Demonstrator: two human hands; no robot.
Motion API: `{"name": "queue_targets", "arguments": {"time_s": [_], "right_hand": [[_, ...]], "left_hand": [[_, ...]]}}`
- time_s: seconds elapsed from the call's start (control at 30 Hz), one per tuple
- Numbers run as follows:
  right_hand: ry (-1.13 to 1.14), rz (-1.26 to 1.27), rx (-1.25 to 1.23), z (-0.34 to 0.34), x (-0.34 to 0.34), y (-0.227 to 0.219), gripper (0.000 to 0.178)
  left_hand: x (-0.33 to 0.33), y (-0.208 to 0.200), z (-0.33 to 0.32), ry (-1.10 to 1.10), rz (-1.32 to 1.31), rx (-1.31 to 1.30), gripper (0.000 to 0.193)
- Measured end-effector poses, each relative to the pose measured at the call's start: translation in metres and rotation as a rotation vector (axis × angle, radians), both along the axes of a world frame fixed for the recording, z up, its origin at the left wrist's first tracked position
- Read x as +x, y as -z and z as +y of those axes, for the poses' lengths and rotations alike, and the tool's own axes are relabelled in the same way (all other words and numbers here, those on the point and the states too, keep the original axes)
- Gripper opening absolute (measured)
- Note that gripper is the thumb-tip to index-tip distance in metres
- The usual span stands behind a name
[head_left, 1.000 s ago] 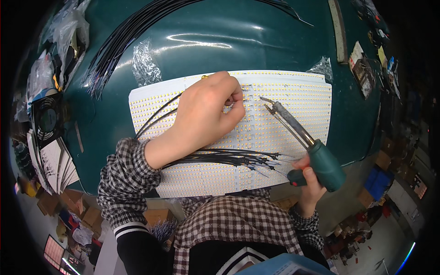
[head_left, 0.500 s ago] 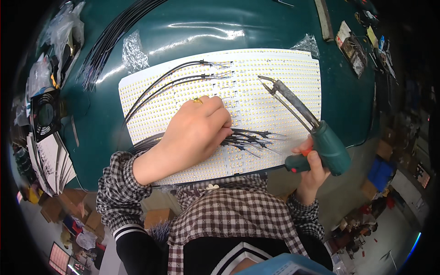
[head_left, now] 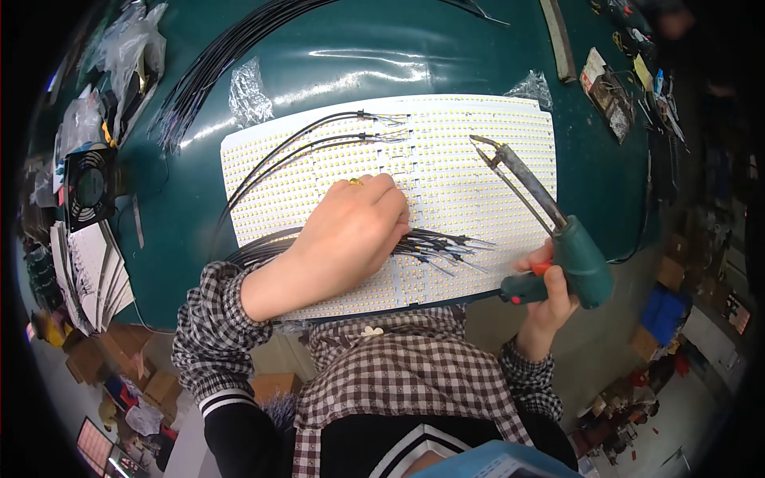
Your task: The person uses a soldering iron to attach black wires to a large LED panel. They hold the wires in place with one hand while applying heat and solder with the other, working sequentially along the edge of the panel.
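Note:
A wide white panel (head_left: pixel 478 171) dotted with rows of small yellow parts lies on the dark green table (head_left: pixel 382 56). My left hand (head_left: pixel 351 231) rests on the panel's lower middle, fingers curled over a bundle of thin black wires (head_left: pixel 446 243) with bare tips fanning rightward. Two more black wires (head_left: pixel 319 135) lie across the panel's upper left, their ends near the top middle. My right hand (head_left: pixel 550 287) grips a green gun-shaped soldering iron (head_left: pixel 578 259) at the panel's right edge; its metal tip (head_left: pixel 482 143) points up-left, raised above the panel.
A long bundle of black cables (head_left: pixel 215 64) runs across the table's upper left. A small black fan (head_left: pixel 89 185) and stacked white boards (head_left: pixel 92 271) sit at the left. Small parts and tools (head_left: pixel 613 88) lie at the upper right. Cardboard boxes (head_left: pixel 143 382) are on the floor below.
My left hand has drawn down from the panel's upper middle to the wire bundle at its lower middle, leaving two wires laid across the upper left. The soldering iron stays about where it was.

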State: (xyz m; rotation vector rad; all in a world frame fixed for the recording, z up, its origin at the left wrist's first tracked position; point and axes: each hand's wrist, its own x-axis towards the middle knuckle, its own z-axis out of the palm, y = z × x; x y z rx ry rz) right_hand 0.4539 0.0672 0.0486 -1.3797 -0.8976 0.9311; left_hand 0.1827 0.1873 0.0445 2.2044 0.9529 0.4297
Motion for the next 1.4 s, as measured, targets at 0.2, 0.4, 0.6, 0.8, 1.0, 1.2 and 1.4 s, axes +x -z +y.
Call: {"name": "queue_targets", "arguments": {"time_s": [0.2,0.4,0.6,0.8,1.0,1.2,1.4], "right_hand": [[0.023,0.03,-0.01,0.0,0.004,0.001,0.049],[0.024,0.048,0.036,-0.001,0.012,0.001,0.047],[-0.005,0.06,0.038,-0.002,0.013,0.008,0.049],[-0.018,0.064,0.019,0.004,0.007,0.007,0.05],[0.051,0.059,-0.022,0.0,0.001,-0.001,0.046],[0.025,0.081,-0.055,0.003,-0.005,-0.003,0.039],[-0.011,0.014,-0.125,-0.003,-0.007,-0.001,0.049]], "left_hand": [[0.033,0.008,0.0,0.059,-0.11,0.059,0.013],[0.038,0.016,0.001,-0.008,-0.246,-0.063,0.013],[-0.011,-0.012,0.0,-0.187,0.191,0.154,0.014],[0.008,0.001,0.015,-0.157,-0.026,0.085,0.018],[0.001,0.003,0.016,-0.235,-0.118,-0.039,0.014],[-0.008,0.005,0.033,-0.338,-0.119,-0.11,0.006],[-0.004,0.012,0.038,-0.363,-0.12,-0.141,0.006]]}}
